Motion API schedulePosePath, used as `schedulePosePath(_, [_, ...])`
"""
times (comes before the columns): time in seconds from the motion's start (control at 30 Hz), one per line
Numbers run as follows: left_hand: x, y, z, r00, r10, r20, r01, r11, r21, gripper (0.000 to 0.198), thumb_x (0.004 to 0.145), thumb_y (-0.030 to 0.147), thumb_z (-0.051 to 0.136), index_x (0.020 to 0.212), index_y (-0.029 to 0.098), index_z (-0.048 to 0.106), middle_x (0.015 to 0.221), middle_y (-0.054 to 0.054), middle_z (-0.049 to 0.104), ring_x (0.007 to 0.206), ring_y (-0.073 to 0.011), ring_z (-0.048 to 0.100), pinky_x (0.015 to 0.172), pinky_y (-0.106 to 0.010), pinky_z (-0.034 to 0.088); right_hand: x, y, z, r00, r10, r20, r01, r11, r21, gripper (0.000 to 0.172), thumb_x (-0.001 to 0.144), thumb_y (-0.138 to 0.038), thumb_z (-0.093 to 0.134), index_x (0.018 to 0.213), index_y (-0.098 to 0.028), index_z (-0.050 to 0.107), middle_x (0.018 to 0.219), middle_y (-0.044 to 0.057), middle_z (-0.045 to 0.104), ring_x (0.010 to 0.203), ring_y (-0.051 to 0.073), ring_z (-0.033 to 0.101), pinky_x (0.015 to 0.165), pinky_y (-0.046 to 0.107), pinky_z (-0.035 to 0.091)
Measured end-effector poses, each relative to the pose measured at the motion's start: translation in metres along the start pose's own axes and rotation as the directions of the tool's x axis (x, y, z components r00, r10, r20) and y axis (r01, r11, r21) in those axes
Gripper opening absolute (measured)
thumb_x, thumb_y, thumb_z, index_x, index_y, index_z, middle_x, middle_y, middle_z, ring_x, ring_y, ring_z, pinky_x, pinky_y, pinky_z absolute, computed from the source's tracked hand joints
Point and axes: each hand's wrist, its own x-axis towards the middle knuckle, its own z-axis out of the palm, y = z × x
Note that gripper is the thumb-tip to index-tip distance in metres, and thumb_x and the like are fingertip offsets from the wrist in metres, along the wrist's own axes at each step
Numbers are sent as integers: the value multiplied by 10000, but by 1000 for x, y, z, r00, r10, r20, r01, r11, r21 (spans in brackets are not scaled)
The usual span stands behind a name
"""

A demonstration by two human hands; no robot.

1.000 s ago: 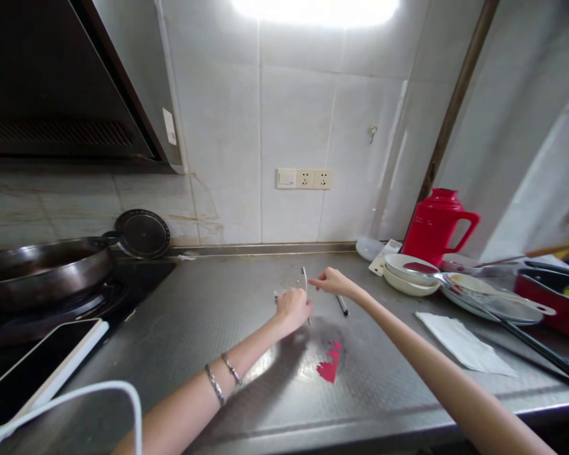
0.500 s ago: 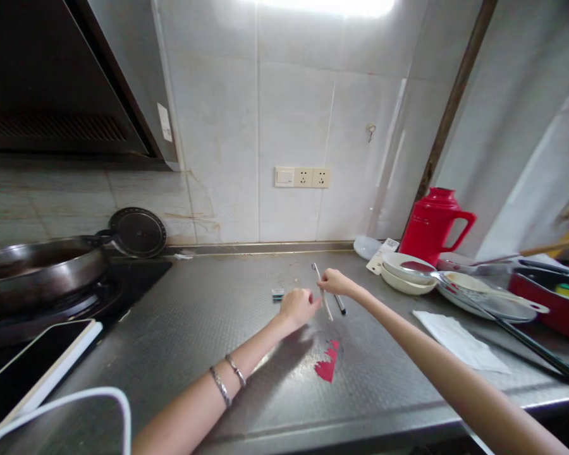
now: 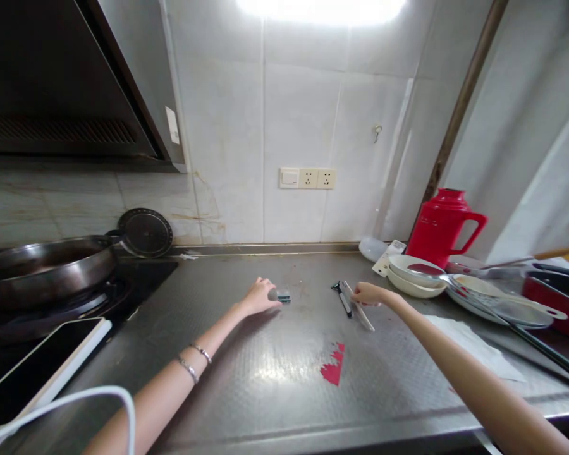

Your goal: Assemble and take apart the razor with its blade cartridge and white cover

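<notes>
The slim strip in your right hand is whitish; the T-headed tool beside it is black and silver. By your left hand you have a small block in dark teal and pale grey. Your counter is grey, finely dimpled, and the torn scrap is crimson, like the flask. You wear silver bracelets.

A wide steel pan sits on the black stove, a dark round disc upright near the grey tiled wall. At the right, a red plastic thermos jug stands behind stacked white bowls; white paper lies nearer the front. A cream socket panel is on the wall.
</notes>
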Motion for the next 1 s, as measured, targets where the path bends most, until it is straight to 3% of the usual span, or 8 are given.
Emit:
schedulePosePath(0.2, [1,-9,11,998,-65,13,65,997,-43,573,612,551,631,1045,177,609,1083,-91,559,1031,-253,459,885,-325,354,10,2,6,999,-27,-17,26,999,-28,230,712,-260,503,584,-104,613,508,49,571,351,103,458,376,227,366])
schedulePosePath(0.43, [4,-14,20,994,-104,13,105,993,-59,437,620,507,628,950,222,659,1031,-56,566,1005,-255,460,854,-327,356,10,6,8,997,-46,-58,43,997,-60,279,737,-335,507,635,-111,641,575,72,625,409,126,519,397,221,382])
schedulePosePath(0.67, [7,-19,24,992,-125,-11,125,991,-42,481,598,533,629,978,239,651,1005,-70,572,992,-275,459,829,-343,369,6,8,-1,961,-127,-245,96,987,-131,295,750,-367,529,737,-114,680,759,114,678,750,208,616,616,228,413])
schedulePosePath(1.0, [6,-19,30,992,-118,-55,114,992,-61,527,588,602,606,1003,279,644,1011,-65,565,1001,-283,443,837,-357,356,-7,-11,17,946,-202,-254,167,974,-151,317,718,-404,533,698,-129,689,687,100,672,683,204,614,568,233,374])
